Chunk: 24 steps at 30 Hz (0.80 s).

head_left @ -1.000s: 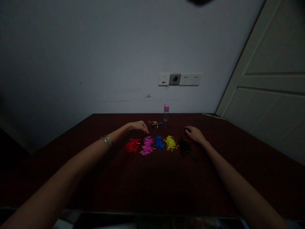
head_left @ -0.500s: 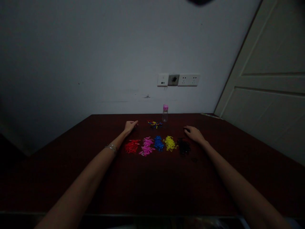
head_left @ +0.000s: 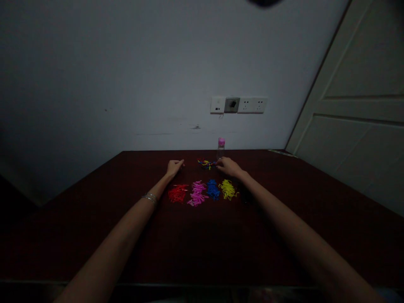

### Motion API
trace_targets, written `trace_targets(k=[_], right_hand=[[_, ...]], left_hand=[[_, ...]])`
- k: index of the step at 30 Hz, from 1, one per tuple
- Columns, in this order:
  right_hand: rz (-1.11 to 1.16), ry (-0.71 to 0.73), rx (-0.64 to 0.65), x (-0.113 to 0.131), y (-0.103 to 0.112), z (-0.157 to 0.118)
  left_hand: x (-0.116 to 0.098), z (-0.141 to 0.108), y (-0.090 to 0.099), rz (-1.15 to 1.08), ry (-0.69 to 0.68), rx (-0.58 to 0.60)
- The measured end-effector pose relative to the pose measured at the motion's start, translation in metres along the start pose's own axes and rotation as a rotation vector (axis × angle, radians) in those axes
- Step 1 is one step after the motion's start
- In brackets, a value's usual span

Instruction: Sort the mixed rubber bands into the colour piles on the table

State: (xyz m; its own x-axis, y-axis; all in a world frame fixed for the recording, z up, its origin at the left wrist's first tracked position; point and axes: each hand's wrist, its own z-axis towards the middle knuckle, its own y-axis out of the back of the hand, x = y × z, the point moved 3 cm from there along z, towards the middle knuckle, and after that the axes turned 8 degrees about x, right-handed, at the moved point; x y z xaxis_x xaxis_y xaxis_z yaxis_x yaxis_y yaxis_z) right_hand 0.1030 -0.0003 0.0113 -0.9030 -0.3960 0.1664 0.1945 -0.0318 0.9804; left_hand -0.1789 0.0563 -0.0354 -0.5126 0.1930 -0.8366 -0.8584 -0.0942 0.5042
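My right hand [head_left: 229,166] reaches over to the right edge of a small mixed-colour heap [head_left: 206,164] of what look like elastic bands. Its fingertips are drawn together there, and what they hold, if anything, is too small to make out. On the other side of the heap, my left hand [head_left: 174,166] rests on the table with its fingers curled in, seemingly around nothing. Nearer to me lie sorted piles of bands: red [head_left: 177,193], pink [head_left: 198,193], blue [head_left: 213,190] and yellow [head_left: 229,189]. A black pile is mostly hidden by my right forearm.
A clear bottle with a pink cap [head_left: 221,142] stands behind the heap, partly covered by my right hand. The dark red table [head_left: 195,244] meets a wall [head_left: 158,75] with sockets [head_left: 252,105]. A pale door [head_left: 353,126] is at the right.
My right hand has moved left and slightly away from me, from beside the black pile to the mixed heap. My left hand has stayed put. The view has shifted slightly.
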Motion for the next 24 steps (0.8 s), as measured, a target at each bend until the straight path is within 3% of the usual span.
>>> trace_targets(k=[3, 6, 14, 24], right_hand=[[-0.058, 0.021, 0.087, 0.029, -0.003, 0.015], [-0.090, 0.023, 0.112, 0.042, -0.008, 0.028], [-0.102, -0.025, 0.141, 0.046, -0.023, 0.041], [-0.056, -0.046, 0.072, 0.046, -0.026, 0.039]], left_hand=[[0.000, 0.000, 0.000, 0.008, 0.005, -0.002], [0.000, 0.000, 0.000, 0.017, -0.002, 0.005], [-0.001, -0.001, 0.000, 0.026, -0.038, 0.009], [-0.002, -0.002, 0.000, -0.022, -0.042, -0.012]])
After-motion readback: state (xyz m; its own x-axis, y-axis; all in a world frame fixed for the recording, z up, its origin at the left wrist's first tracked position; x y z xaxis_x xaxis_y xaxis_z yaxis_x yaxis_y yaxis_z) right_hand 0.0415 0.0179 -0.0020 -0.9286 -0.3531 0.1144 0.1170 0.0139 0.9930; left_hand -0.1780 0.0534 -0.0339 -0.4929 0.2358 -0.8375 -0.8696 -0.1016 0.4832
